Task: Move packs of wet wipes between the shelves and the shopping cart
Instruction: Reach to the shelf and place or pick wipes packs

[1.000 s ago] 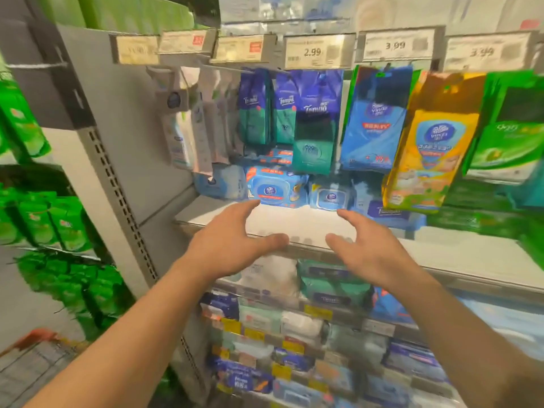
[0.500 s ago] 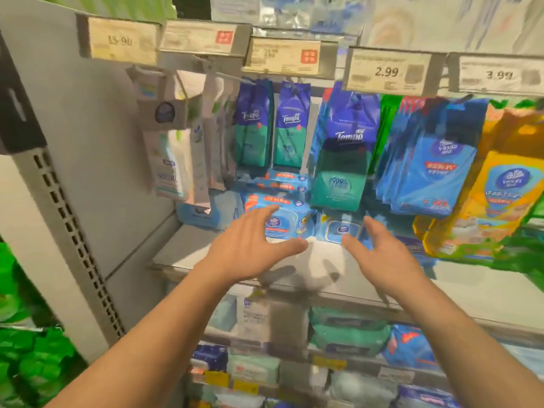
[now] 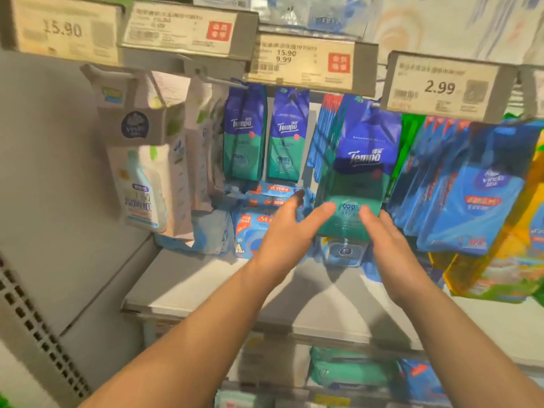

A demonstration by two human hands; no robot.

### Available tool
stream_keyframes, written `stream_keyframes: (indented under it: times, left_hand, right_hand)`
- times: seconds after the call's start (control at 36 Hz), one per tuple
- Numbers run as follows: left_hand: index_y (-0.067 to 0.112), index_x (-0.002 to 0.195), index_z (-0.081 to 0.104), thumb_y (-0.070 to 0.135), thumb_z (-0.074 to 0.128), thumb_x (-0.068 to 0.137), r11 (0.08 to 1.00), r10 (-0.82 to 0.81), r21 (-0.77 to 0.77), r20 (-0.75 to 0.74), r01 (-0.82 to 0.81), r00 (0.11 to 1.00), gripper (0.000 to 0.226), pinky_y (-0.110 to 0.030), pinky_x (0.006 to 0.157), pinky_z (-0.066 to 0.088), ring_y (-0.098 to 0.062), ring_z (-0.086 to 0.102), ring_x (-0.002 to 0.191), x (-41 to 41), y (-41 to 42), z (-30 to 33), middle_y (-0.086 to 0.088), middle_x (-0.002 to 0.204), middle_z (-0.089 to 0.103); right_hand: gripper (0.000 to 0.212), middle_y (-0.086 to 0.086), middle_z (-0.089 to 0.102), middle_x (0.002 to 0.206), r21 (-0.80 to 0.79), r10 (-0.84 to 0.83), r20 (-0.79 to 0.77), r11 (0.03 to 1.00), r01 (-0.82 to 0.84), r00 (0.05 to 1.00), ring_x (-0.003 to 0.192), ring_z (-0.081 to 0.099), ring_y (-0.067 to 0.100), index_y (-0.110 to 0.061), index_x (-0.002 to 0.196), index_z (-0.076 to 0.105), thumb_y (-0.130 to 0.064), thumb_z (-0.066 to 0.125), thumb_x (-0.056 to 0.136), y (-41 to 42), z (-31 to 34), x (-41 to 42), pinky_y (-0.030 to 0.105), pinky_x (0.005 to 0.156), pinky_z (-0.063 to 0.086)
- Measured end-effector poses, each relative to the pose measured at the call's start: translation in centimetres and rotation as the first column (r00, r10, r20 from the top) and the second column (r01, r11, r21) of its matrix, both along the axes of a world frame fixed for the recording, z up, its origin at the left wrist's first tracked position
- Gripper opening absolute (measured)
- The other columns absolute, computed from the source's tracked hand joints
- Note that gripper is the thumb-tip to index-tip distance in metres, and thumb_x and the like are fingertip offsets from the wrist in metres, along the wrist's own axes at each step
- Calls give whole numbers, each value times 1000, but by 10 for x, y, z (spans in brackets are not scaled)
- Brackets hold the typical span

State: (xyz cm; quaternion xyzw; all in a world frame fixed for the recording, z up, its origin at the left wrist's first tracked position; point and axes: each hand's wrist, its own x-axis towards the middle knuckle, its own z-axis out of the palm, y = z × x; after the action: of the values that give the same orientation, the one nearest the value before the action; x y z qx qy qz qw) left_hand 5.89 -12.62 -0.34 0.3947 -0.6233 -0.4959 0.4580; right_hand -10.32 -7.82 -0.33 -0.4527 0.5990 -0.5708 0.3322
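- A purple-and-green Tempo pack (image 3: 357,172) of wet wipes was seen hanging from a peg under the price rail, at the front of a row of like packs, above the shelf (image 3: 206,278).
- The left hand (image 3: 287,231) was raised to the pack's lower left edge, its fingers (image 3: 319,213) straight and spread, gripping nothing; whether the thumb tip touched the film could not be told.
- The right hand (image 3: 388,245) was held at the pack's lower right edge, fingers likewise extended and unclosed, with nothing held.
- The lower part of the pack lay between the two hands, which were near or at its bottom corners.
- The shopping cart was not in view.
- The pack was judged light and soft: a thin film pouch over a damp, yielding stack, likely to bend and to feel slick under the fingers.
- A hold across the thick green lower body, from both side edges, was judged safest; the thin header near the peg hole could tear if pulled downward.
- It was judged that the pack should be lifted and drawn forward off the peg, so that the packs behind it are not dragged along.
- Flat blue packs (image 3: 259,225) were stacked on the shelf just behind the left hand.
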Motion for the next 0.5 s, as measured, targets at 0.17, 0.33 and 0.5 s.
stream_keyframes:
  times: [0.17, 0.33, 0.5]
  left_hand:
    - [31, 153, 38, 84, 72, 62, 994, 42, 105, -106, -31, 993, 111, -35, 116, 37, -6, 49, 133, -32, -17, 7, 18, 140, 54]
    - [35, 126, 64, 68, 70, 66, 998, 16, 61, -154, -7, 988, 68, -40, 103, 53, -9, 69, 111, -43, -24, 5, 13, 119, 74]
    - [28, 108, 71, 61, 73, 65, 998, 54, -4, -184, -55, 982, 55, -42, 93, 58, -13, 73, 100, -44, -22, 10, 6, 105, 77]
  right_hand:
    - [63, -6, 73, 120, -122, 39, 172, 992, -18, 984, 114, 69, 17, -26, 121, 63, -66, 71, 72, -18, 0, 5, 50, 107, 48]
    - [22, -3, 75, 115, -183, -12, 252, 981, 60, 968, 108, 71, 17, -23, 119, 62, -33, 62, 99, -27, -1, 13, 47, 102, 53]
    - [58, 1, 74, 118, -230, -34, 295, 967, 105, 955, 111, 70, 22, -23, 125, 65, -58, 67, 78, -23, -2, 25, 51, 102, 52]
